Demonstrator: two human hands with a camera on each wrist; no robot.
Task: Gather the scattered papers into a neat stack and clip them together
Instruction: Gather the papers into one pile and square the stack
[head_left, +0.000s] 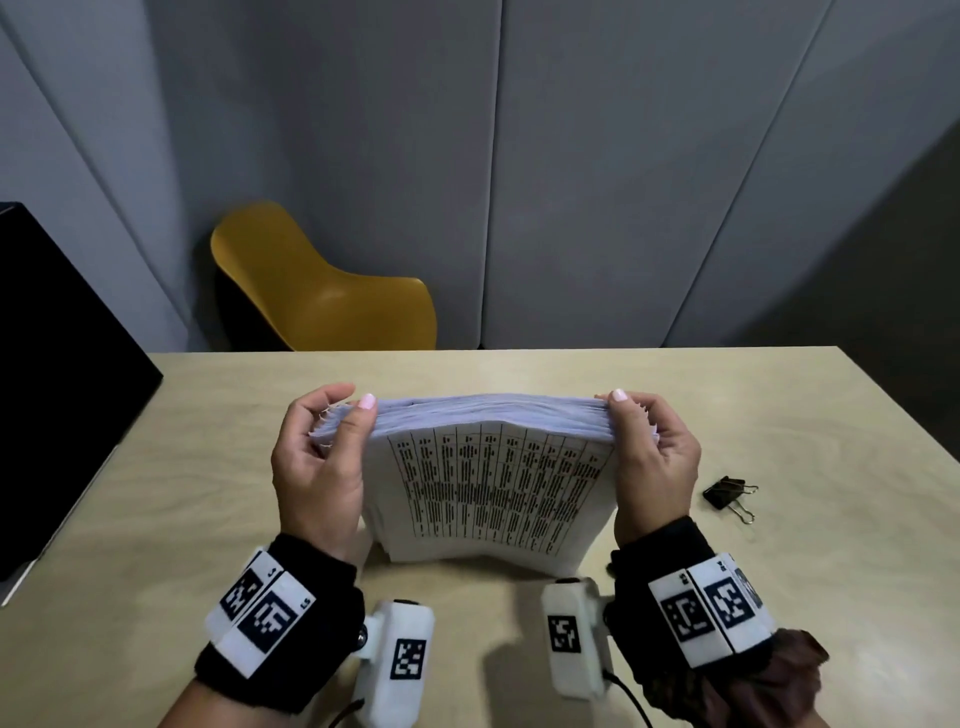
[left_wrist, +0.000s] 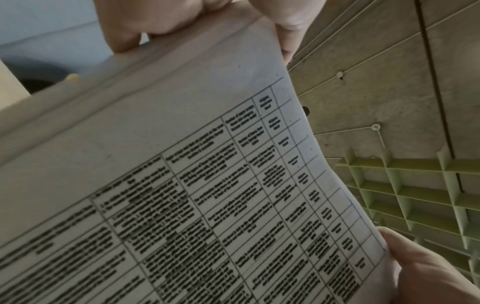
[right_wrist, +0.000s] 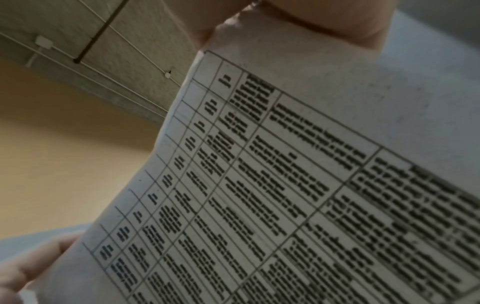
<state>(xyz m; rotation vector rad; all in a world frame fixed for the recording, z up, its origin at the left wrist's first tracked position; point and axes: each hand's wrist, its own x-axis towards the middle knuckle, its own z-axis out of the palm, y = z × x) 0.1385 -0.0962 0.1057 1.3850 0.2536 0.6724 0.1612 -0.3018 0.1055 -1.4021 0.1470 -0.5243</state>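
A thick stack of papers with a printed table on its front sheet stands on its long edge on the table. My left hand grips the stack's left end, thumb in front and fingers behind. At the right end, my right hand grips it the same way. The top edges bow slightly upward between the hands. The printed front sheet fills the left wrist view, with my left hand at its upper edge. In the right wrist view the same sheet appears below my right hand.
A black binder clip with wire handles lies on the table right of my right hand. A yellow chair stands behind the table's far edge. A black object occupies the table's left side. Grey panels form the back wall.
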